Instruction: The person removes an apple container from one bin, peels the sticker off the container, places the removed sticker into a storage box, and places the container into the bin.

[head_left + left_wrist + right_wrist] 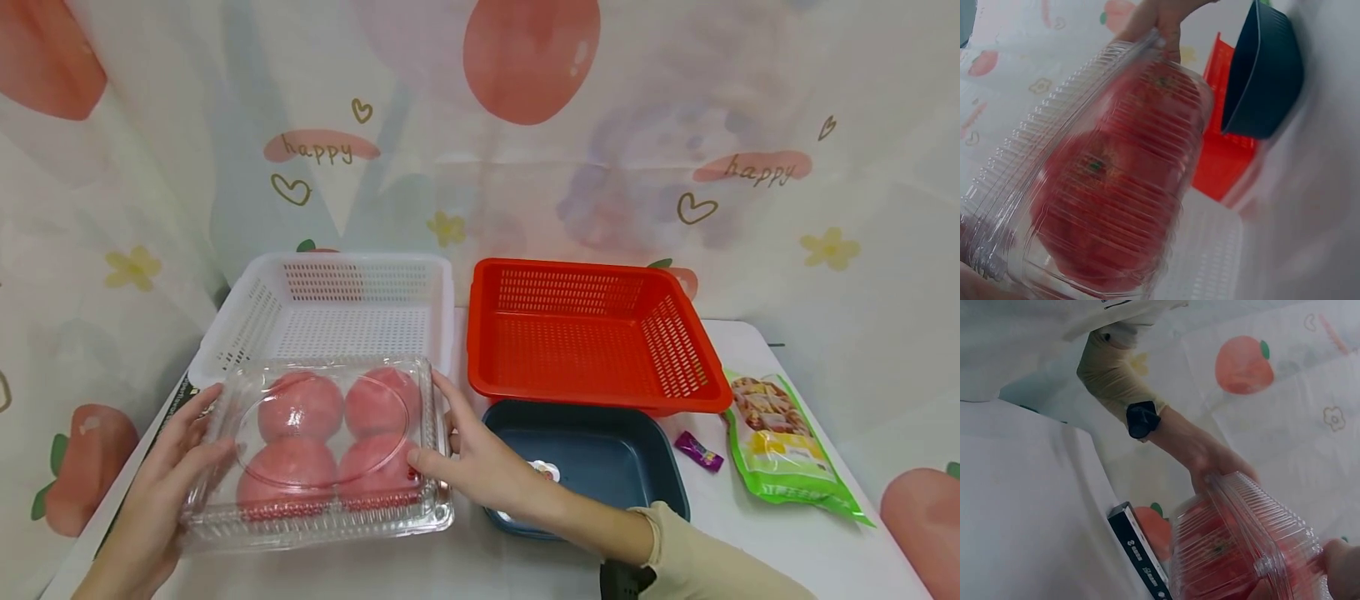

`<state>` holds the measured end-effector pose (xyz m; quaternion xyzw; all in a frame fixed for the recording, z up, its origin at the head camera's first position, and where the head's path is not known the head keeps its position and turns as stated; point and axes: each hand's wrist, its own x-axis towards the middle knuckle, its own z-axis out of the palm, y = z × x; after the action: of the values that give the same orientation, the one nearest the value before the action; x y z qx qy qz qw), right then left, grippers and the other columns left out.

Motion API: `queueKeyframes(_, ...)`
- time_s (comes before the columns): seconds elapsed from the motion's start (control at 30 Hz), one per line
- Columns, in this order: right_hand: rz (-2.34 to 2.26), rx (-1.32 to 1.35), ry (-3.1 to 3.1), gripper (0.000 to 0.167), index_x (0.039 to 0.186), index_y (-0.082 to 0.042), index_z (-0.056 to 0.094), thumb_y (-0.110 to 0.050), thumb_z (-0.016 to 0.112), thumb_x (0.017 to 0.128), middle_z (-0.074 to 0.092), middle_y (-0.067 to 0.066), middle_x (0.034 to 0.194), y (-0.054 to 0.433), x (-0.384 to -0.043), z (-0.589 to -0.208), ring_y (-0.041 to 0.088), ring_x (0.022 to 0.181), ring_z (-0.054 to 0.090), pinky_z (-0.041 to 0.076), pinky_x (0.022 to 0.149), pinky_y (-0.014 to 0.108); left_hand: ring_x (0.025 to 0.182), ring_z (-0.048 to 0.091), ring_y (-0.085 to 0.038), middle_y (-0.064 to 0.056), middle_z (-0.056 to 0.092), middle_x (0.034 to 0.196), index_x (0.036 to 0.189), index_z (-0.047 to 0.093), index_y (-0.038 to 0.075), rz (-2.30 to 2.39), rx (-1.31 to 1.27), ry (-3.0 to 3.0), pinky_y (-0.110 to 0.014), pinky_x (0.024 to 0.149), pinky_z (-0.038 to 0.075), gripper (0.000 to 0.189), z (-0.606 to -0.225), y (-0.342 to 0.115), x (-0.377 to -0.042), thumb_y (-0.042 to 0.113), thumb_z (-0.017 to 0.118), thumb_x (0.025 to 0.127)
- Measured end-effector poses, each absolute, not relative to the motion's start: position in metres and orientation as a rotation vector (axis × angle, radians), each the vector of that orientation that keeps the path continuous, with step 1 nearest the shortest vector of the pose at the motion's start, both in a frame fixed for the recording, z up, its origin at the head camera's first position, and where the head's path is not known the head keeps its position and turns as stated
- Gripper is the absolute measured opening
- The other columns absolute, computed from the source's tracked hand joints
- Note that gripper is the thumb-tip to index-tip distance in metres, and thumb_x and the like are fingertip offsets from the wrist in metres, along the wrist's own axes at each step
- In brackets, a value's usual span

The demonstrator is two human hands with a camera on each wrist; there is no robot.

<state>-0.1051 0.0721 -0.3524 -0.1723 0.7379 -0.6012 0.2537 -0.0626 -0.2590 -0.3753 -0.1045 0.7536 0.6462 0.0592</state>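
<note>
A clear plastic clamshell box (pixel 315 527) with several red tomatoes (pixel 298 407) inside is held up above the table, tilted toward the head camera. My left hand (pixel 161 479) grips its left side, thumb on the lid. On the opposite side my right hand (pixel 487 462) holds the box by its edge, its thumb over the lid's right rim. Green stem ends show on the tomatoes (pixel 1110 212) in the left wrist view. Behind the box stands a white basket (pixel 352 329), its front part hidden by the box.
A red basket (pixel 555 346) stands right of the white one. In front of it, a dark blue basin (pixel 622 467) lies partly under my right forearm. A purple candy (pixel 699 451) and a green food bag (pixel 787 458) lie at the right. A dark box (pixel 1138 550) is at the table's edge.
</note>
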Motion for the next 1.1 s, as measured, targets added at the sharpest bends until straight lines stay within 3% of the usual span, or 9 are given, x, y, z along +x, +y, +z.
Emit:
queueKeyframes(0.1, -1.633, -0.461, 2.003, 0.088, 0.154, -0.034, 0.006, -0.033, 0.066, 0.090, 0.048, 0.018, 0.123, 0.071, -0.109, -0.351, 0.022, 0.102, 0.062, 0.060, 0.081, 0.039, 0.136, 0.019, -0.020, 0.001, 0.003, 0.163, 0.152, 0.014, 0.043, 1.955, -0.304, 2.277, -0.011, 0.076, 0.048, 0.061, -0.373, -0.260, -0.065, 0.031, 0.047, 0.102)
queueKeyframes(0.13, -1.633, -0.459, 2.005, 0.088, 0.154, -0.034, 0.006, -0.032, 0.066, 0.090, 0.048, 0.018, 0.122, 0.071, -0.110, -0.351, 0.022, 0.101, 0.063, 0.060, 0.081, 0.039, 0.137, 0.017, -0.020, 0.002, 0.004, 0.162, 0.152, 0.015, 0.043, 1.957, -0.302, 2.276, -0.016, 0.085, 0.050, 0.060, -0.373, -0.260, -0.066, 0.032, 0.047, 0.102)
queueKeyframes(0.23, -1.641, -0.454, 2.006, 0.087, 0.154, -0.034, 0.007, -0.031, 0.066, 0.090, 0.047, 0.018, 0.123, 0.070, -0.114, -0.349, 0.023, 0.100, 0.063, 0.060, 0.080, 0.040, 0.137, 0.017, -0.019, 0.003, 0.011, 0.158, 0.152, 0.018, 0.042, 1.972, -0.286, 2.286, -0.016, 0.085, 0.048, 0.059, -0.372, -0.260, -0.069, 0.030, 0.047, 0.102)
queueKeyframes(0.5, -1.604, -0.420, 2.054, 0.085, 0.154, -0.037, 0.009, -0.034, 0.066, 0.090, 0.047, 0.015, 0.125, 0.068, -0.122, -0.346, 0.023, 0.100, 0.061, 0.059, 0.081, 0.039, 0.118, 0.036, -0.003, 0.011, 0.031, 0.141, 0.152, 0.022, 0.038, 2.040, -0.242, 2.282, -0.010, 0.078, 0.047, 0.057, -0.369, -0.258, -0.077, 0.028, 0.048, 0.102)
queueKeyframes(0.67, -1.591, -0.408, 2.085, 0.085, 0.154, -0.036, 0.010, -0.033, 0.066, 0.090, 0.049, 0.014, 0.118, 0.067, -0.128, -0.346, 0.022, 0.096, 0.061, 0.059, 0.079, 0.037, 0.126, 0.031, -0.009, 0.000, 0.020, 0.152, 0.152, 0.020, 0.040, 2.011, -0.286, 2.271, -0.012, 0.077, 0.046, 0.058, -0.367, -0.259, -0.082, 0.033, 0.047, 0.102)
queueKeyframes(0.8, -1.603, -0.403, 2.095, 0.086, 0.154, -0.035, 0.011, -0.031, 0.066, 0.089, 0.049, 0.013, 0.119, 0.067, -0.133, -0.347, 0.023, 0.098, 0.060, 0.059, 0.077, 0.037, 0.134, 0.024, -0.014, -0.001, 0.010, 0.160, 0.153, 0.019, 0.041, 2.002, -0.289, 2.249, -0.013, 0.079, 0.047, 0.059, -0.367, -0.260, -0.088, 0.034, 0.048, 0.101)
queueKeyframes(0.83, -1.605, -0.398, 2.096, 0.086, 0.154, -0.035, 0.011, -0.031, 0.066, 0.089, 0.049, 0.013, 0.118, 0.067, -0.135, -0.347, 0.023, 0.098, 0.060, 0.059, 0.077, 0.037, 0.135, 0.024, -0.014, -0.001, 0.010, 0.161, 0.153, 0.019, 0.040, 2.002, -0.281, 2.246, -0.017, 0.086, 0.050, 0.059, -0.367, -0.261, -0.090, 0.034, 0.048, 0.101)
queueKeyframes(0.93, -1.608, -0.390, 2.102, 0.086, 0.154, -0.035, 0.011, -0.031, 0.067, 0.089, 0.050, 0.013, 0.116, 0.066, -0.138, -0.348, 0.023, 0.098, 0.059, 0.059, 0.076, 0.036, 0.134, 0.027, -0.015, -0.002, 0.011, 0.161, 0.153, 0.018, 0.040, 2.001, -0.260, 2.244, -0.021, 0.085, 0.052, 0.060, -0.367, -0.262, -0.094, 0.034, 0.047, 0.101)
queueKeyframes(1.1, -1.604, -0.400, 2.123, 0.084, 0.154, -0.035, 0.012, -0.032, 0.066, 0.090, 0.050, 0.013, 0.111, 0.065, -0.144, -0.347, 0.021, 0.092, 0.058, 0.058, 0.073, 0.033, 0.132, 0.029, -0.015, -0.005, 0.009, 0.161, 0.154, 0.016, 0.038, 2.016, -0.197, 2.242, -0.014, 0.078, 0.048, 0.060, -0.365, -0.263, -0.101, 0.032, 0.046, 0.102)
